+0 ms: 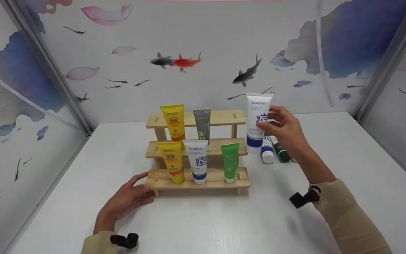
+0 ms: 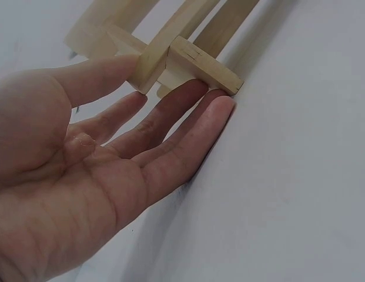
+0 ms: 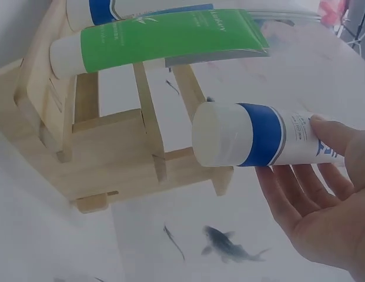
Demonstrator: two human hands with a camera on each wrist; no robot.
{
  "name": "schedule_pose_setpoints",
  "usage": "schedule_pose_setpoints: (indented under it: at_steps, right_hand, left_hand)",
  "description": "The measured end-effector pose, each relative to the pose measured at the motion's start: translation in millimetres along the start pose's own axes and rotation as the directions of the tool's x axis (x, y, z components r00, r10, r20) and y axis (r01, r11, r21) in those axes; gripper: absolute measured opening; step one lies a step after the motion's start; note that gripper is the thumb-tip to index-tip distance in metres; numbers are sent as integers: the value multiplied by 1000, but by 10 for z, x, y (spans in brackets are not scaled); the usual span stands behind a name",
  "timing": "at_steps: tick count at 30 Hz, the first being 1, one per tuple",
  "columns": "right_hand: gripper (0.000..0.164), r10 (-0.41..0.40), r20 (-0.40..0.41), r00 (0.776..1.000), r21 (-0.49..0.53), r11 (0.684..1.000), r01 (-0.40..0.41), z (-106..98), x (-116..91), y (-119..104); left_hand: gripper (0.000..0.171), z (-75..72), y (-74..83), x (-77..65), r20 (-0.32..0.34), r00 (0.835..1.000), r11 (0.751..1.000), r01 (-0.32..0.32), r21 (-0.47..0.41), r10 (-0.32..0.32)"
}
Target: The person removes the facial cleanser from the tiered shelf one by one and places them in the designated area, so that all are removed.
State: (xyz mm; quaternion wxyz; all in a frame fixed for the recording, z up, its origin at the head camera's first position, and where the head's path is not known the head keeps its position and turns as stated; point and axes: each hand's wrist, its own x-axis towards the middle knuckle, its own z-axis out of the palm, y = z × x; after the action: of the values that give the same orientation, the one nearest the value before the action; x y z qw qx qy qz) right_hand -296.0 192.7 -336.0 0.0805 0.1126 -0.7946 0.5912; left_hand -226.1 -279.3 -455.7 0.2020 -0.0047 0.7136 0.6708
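In the head view my right hand (image 1: 287, 130) grips a white tube with a blue cap band (image 1: 258, 120) by its side, cap down. It is held up at the right end of a three-tier wooden rack (image 1: 196, 190). The right wrist view shows the thumb on one side of this white tube (image 3: 264, 135) and the fingers on the other. My left hand (image 1: 129, 197) touches the rack's lower left end. In the left wrist view its fairly straight fingers (image 2: 188, 141) rest against the wooden end. On the bottom tier stand a yellow tube (image 1: 173, 162), a white tube (image 1: 197, 160) and a green tube (image 1: 230, 160).
Another yellow tube (image 1: 174, 121) and a grey tube (image 1: 203, 123) stand on the middle tier. Right of the rack, a white-and-blue tube (image 1: 268, 155) and a dark green tube (image 1: 282, 153) lie on the white table (image 1: 203, 225). Printed panels (image 1: 210, 31) enclose the back and sides.
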Motion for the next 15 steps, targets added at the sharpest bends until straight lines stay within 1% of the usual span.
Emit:
schedule_pose_setpoints:
  at_steps: [3, 8, 15]
  right_hand:
    - [73, -6, -55, 998, -13, 1000, 6, -83, -54, 29]
    - [73, -13, -113, 994, -31, 999, 9, -273, -119, 103]
    - [71, 12, -203, 979, -59, 998, -25, -577, -108, 279]
  left_hand:
    - [73, -5, -14, 7, -2, 1000, 1000, 2, -1, -2]
    - [73, -8, -26, 12, 1, 1000, 1000, 2, 4, -2]
    - [72, -11, -24, 21, 6, 1000, 1000, 0, -6, 0]
